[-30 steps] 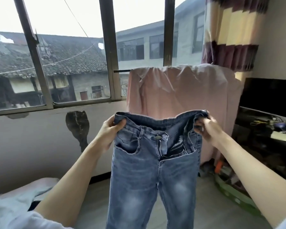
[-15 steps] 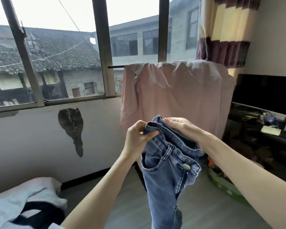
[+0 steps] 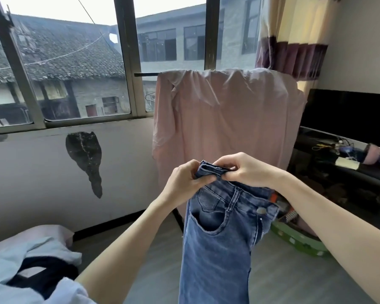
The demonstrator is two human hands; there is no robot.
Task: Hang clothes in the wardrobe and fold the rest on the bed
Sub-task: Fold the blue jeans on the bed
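Note:
A pair of blue jeans (image 3: pixel 217 242) hangs in front of me, folded lengthwise so the legs lie together. My left hand (image 3: pixel 182 183) pinches the doubled waistband from the left. My right hand (image 3: pixel 244 172) pinches the same waistband end from the right, and the two hands almost touch. The jeans' button and open fly face right. A light blue garment (image 3: pixel 13 266) and a dark garment (image 3: pixel 46 273) lie on the bed at the lower left.
A pink sheet (image 3: pixel 224 123) drapes over a rack straight ahead, under the window. A dark TV stand (image 3: pixel 347 172) with clutter stands at the right. A green box (image 3: pixel 298 240) lies on the grey floor beneath it. A pink pillow (image 3: pixel 42 233) sits on the bed.
My hands came together from the two ends of the spread waistband, folding the jeans in half lengthwise. The view shifted slightly right and down.

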